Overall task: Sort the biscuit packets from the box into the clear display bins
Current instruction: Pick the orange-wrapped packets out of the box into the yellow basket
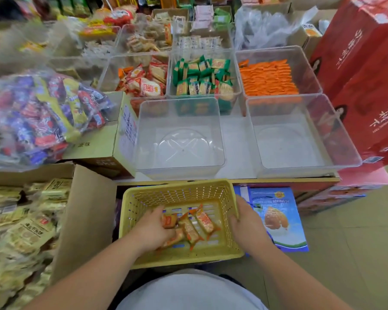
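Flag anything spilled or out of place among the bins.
Nothing stands out. The red packets, green packets and orange packets lie inside separate bins, none spilled; the left front bin and right front bin are empty.

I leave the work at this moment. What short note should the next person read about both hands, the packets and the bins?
Left hand: grips orange packets inside the yellow basket.
Right hand: holds the basket's right rim.
Done: rear right bin holds orange packets; the green-packet bin beside it is stocked too.
Left: front left bin and front right bin are empty; the basket's packets need a bin.
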The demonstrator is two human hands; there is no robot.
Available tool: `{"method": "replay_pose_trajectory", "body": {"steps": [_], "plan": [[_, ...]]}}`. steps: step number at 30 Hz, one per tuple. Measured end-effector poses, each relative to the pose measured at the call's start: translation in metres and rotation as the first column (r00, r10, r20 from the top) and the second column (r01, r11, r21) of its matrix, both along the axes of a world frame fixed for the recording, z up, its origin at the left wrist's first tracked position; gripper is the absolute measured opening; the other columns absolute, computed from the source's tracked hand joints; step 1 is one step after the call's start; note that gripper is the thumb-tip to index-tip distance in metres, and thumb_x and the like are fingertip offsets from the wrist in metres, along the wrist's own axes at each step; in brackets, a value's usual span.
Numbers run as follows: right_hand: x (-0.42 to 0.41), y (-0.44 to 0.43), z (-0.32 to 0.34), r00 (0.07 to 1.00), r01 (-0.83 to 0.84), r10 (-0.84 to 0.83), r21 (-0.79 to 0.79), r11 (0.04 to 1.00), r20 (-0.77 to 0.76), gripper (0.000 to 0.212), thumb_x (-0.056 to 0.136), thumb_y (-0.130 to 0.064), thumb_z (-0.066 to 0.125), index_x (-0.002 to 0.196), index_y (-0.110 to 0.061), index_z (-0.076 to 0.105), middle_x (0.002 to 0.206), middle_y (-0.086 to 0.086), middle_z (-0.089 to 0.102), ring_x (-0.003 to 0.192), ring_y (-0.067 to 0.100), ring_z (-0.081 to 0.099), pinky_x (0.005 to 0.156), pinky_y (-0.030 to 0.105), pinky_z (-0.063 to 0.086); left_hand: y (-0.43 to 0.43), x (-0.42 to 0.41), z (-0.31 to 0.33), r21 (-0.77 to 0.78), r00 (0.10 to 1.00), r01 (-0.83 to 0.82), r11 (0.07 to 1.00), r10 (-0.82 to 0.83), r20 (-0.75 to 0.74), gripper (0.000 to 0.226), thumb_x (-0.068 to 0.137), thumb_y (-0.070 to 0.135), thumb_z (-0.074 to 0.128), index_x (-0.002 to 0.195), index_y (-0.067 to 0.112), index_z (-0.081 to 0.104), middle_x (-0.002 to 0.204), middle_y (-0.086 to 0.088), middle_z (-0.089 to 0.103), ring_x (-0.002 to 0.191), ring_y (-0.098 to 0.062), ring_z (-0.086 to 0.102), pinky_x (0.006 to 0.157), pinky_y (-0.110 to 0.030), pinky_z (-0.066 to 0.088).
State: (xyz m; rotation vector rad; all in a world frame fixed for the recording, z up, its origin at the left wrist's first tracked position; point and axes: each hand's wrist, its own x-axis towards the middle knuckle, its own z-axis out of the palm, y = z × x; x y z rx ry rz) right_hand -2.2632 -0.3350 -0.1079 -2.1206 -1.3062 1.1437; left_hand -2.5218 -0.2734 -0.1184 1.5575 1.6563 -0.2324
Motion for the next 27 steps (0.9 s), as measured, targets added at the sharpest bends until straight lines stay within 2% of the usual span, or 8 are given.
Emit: {"method": "replay_pose_trajectory", "body": {"steps": [2, 5, 9, 12, 15, 18, 23, 27], "plan": [[-0.008, 0.004, 0.002, 0.999, 0.049, -0.049, 0.005, 0.999, -0.015, 0.054, 0.096, -0.012, 0.056, 0.147, -0.027, 0.044, 0.130, 0.002, 0.060, 0.116, 0.025, 0.058, 0.092, 0.038, 0.048, -0.008, -0.009, 0.020, 0.126, 0.997, -0.008, 0.992, -0.001, 0.073, 0.081, 0.088, 0.040, 0.078, 0.157, 0.026, 0.038, 0.158, -0.001, 0.041, 0.141, -0.019, 0.043, 0.115, -0.031, 0.036], [-0.026, 0.008, 0.012, 0.980, -0.001, -0.030, 0.154, 0.988, 0.196, 0.076, 0.088, -0.025, 0.074, 0.154, -0.016, 0.037, 0.146, 0.014, 0.046, 0.136, 0.033, 0.040, 0.114, 0.048, 0.032, -0.024, -0.033, 0.052, 0.302, 0.977, -0.099, 0.948, 0.035, 0.212, 0.056, 0.090, 0.037, 0.077, 0.140, 0.035, 0.055, 0.139, 0.016, 0.051, 0.123, 0.000, 0.048, 0.103, -0.022, 0.038], [-0.080, 0.022, 0.040, 0.936, -0.223, 0.085, 0.387, 0.895, 0.342, 0.077, 0.078, -0.029, 0.084, 0.146, -0.015, 0.050, 0.146, 0.015, 0.047, 0.140, 0.038, 0.037, 0.117, 0.057, 0.028, -0.053, -0.086, 0.086, 0.467, 0.958, -0.221, 0.857, 0.101, 0.267, 0.038, 0.088, 0.024, 0.080, 0.122, 0.031, 0.065, 0.125, 0.021, 0.055, 0.115, 0.014, 0.049, 0.100, -0.007, 0.036], [-0.138, 0.033, 0.057, 0.930, -0.360, 0.286, 0.407, 0.839, 0.232, 0.065, 0.083, -0.031, 0.079, 0.142, -0.019, 0.054, 0.145, 0.007, 0.047, 0.137, 0.029, 0.039, 0.116, 0.049, 0.033, -0.070, -0.141, 0.099, 0.537, 0.937, -0.343, 0.771, 0.240, 0.254, 0.033, 0.088, 0.021, 0.080, 0.120, 0.027, 0.069, 0.124, 0.016, 0.058, 0.114, 0.010, 0.051, 0.096, -0.005, 0.036], [-0.203, 0.036, 0.068, 0.863, -0.493, 0.492, 0.411, 0.767, 0.117, 0.049, 0.090, -0.032, 0.072, 0.137, -0.026, 0.057, 0.140, -0.005, 0.046, 0.135, 0.016, 0.041, 0.115, 0.029, 0.031, -0.080, -0.208, 0.102, 0.541, 0.906, -0.423, 0.727, 0.355, 0.231, 0.034, 0.091, 0.033, 0.076, 0.122, 0.040, 0.063, 0.123, 0.028, 0.054, 0.107, 0.000, 0.055, 0.094, -0.021, 0.046], [-0.268, 0.033, 0.071, 0.789, -0.591, 0.604, 0.407, 0.697, 0.112, 0.044, 0.093, -0.042, 0.067, 0.135, -0.036, 0.056, 0.137, -0.021, 0.041, 0.132, -0.001, 0.037, 0.110, 0.016, 0.028, -0.078, -0.282, 0.095, 0.570, 0.899, -0.411, 0.712, 0.422, 0.121, 0.046, 0.091, 0.043, 0.072, 0.134, 0.039, 0.056, 0.130, 0.020, 0.053, 0.117, -0.009, 0.052, 0.098, -0.034, 0.046], [-0.366, 0.021, 0.070, 0.721, -0.679, 0.672, 0.368, 0.636, 0.168, 0.044, 0.093, -0.053, 0.059, 0.134, -0.040, 0.056, 0.134, -0.028, 0.039, 0.130, -0.006, 0.035, 0.107, 0.012, 0.029, -0.064, -0.399, 0.069, 0.507, 0.886, -0.402, 0.762, 0.464, 0.006, 0.056, 0.088, 0.051, 0.073, 0.138, 0.034, 0.054, 0.138, 0.005, 0.052, 0.128, -0.019, 0.049, 0.100, -0.038, 0.044], [-0.421, 0.021, 0.060, 0.709, -0.702, 0.677, 0.299, 0.647, 0.199, 0.044, 0.095, -0.049, 0.061, 0.138, -0.039, 0.054, 0.140, -0.024, 0.038, 0.137, -0.002, 0.031, 0.113, 0.018, 0.028, -0.037, -0.461, 0.046, 0.413, 0.939, -0.294, 0.862, 0.341, -0.043, 0.058, 0.090, 0.051, 0.071, 0.141, 0.030, 0.052, 0.143, 0.003, 0.051, 0.127, -0.021, 0.052, 0.102, -0.039, 0.047]]}}
